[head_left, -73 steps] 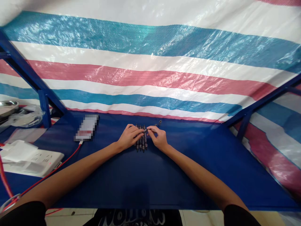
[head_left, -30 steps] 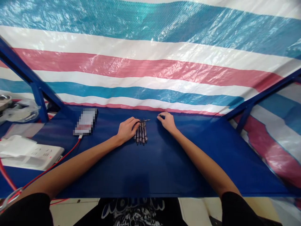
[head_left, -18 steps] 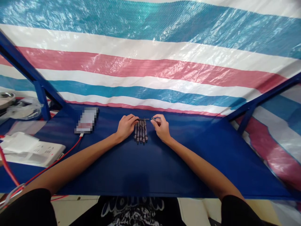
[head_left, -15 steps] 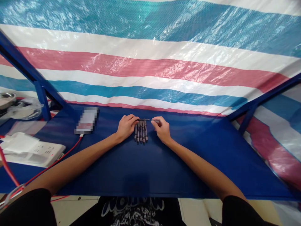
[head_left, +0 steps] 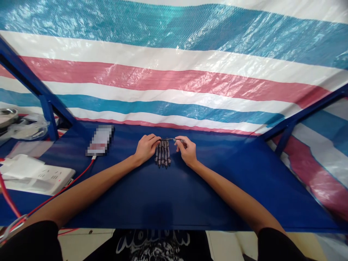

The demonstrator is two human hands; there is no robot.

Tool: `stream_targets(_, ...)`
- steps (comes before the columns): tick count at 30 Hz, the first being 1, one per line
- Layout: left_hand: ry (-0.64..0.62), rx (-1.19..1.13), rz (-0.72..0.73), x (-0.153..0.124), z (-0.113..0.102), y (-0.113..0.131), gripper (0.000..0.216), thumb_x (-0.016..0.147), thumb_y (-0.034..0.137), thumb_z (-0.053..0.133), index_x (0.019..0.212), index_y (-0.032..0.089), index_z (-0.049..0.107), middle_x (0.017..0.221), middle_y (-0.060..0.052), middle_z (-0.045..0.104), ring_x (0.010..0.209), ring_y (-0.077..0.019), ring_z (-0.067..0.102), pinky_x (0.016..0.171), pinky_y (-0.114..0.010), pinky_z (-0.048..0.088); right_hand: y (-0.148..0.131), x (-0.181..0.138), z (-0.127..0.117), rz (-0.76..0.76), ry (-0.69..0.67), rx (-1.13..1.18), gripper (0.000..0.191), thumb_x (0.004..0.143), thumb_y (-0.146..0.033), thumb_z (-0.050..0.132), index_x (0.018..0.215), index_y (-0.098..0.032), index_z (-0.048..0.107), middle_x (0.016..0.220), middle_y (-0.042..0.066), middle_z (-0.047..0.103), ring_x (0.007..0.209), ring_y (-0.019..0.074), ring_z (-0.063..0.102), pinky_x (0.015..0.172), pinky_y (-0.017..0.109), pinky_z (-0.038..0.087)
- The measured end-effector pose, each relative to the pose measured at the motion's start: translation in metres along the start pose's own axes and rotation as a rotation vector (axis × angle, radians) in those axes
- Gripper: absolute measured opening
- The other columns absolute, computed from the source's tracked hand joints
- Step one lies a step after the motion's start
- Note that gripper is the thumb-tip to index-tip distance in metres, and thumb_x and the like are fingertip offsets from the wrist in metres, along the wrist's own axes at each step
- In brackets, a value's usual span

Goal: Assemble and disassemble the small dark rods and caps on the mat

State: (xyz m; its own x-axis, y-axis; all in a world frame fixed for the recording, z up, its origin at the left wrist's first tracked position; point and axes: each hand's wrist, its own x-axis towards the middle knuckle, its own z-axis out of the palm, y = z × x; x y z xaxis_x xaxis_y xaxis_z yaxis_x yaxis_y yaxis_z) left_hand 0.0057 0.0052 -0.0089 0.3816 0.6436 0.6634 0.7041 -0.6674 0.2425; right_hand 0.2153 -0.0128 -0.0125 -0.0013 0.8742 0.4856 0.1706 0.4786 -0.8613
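A row of several dark pens (head_left: 162, 156) lies side by side on the blue table (head_left: 174, 195). My left hand (head_left: 146, 148) rests just left of them, fingers pinched on a thin dark pen part (head_left: 165, 139) held crosswise above the row. My right hand (head_left: 186, 150) sits just right of the row, fingers pinched on a small dark piece at the other end of that part; the two pieces meet between my hands.
A phone (head_left: 100, 140) on a red cable (head_left: 78, 178) lies left of my hands. A white power strip (head_left: 35, 177) and a metal bowl (head_left: 8, 116) sit at far left. A striped tarp (head_left: 174, 72) rises behind; blue frame bars (head_left: 299, 116) flank the table.
My right hand reached to the far right for a small dark piece, then came back and brought it to the end of the part in my left hand.
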Motion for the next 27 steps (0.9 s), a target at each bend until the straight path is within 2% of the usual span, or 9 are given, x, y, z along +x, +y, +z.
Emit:
stream_targets(5,-0.006,-0.017,0.014,0.0003,-0.0003,0.0007,0.024,0.097,0.027,0.043,0.097,0.018,0.066,0.088,-0.004,0.067,0.074,-0.0140,0.057,0.067,-0.029,0.039,0.0020,0.0007,-0.0002,-0.017,0.011,-0.016,0.023,0.089,-0.039,0.054,0.098,-0.019,0.063,0.070,0.000,0.063,0.047,0.0088,0.054,0.050,0.023,0.047)
stream_targets(11,-0.021,-0.075,0.043,-0.0010,0.0002,-0.0002,0.026,0.097,0.027,0.043,0.100,0.018,0.066,0.089,-0.005,0.067,0.076,-0.0143,0.058,0.070,-0.028,0.043,0.0009,-0.0003,0.0008,-0.112,-0.055,-0.135,0.021,0.089,-0.037,0.056,0.096,-0.020,0.067,0.072,0.001,0.065,0.049,0.0101,0.056,0.056,0.026,0.051)
stream_targets(18,-0.015,-0.134,0.058,-0.0033,0.0017,-0.0012,0.026,0.096,0.026,0.042,0.100,0.017,0.066,0.089,-0.005,0.066,0.081,-0.0146,0.061,0.076,-0.027,0.049,-0.0025,0.0001,-0.0004,-0.196,-0.114,-0.205,0.025,0.093,-0.035,0.050,0.098,-0.018,0.069,0.065,0.001,0.062,0.049,0.0111,0.056,0.060,0.027,0.051)
stream_targets(22,-0.013,-0.137,0.082,-0.0025,-0.0011,0.0010,0.027,0.096,0.025,0.041,0.099,0.017,0.067,0.087,-0.006,0.066,0.079,-0.0141,0.061,0.074,-0.026,0.049,-0.0067,-0.0005,-0.0001,-0.189,-0.141,-0.203,0.026,0.093,-0.036,0.051,0.099,-0.019,0.069,0.065,0.001,0.062,0.051,0.0120,0.056,0.063,0.028,0.051)
stream_targets(27,-0.023,-0.081,0.077,-0.0020,-0.0014,0.0024,0.030,0.095,0.024,0.040,0.095,0.015,0.068,0.086,-0.007,0.067,0.078,-0.0151,0.060,0.073,-0.028,0.050,-0.0030,-0.0012,-0.0006,-0.107,-0.174,-0.198,0.028,0.091,-0.043,0.052,0.100,-0.022,0.069,0.074,0.002,0.066,0.054,0.0132,0.057,0.065,0.031,0.052)
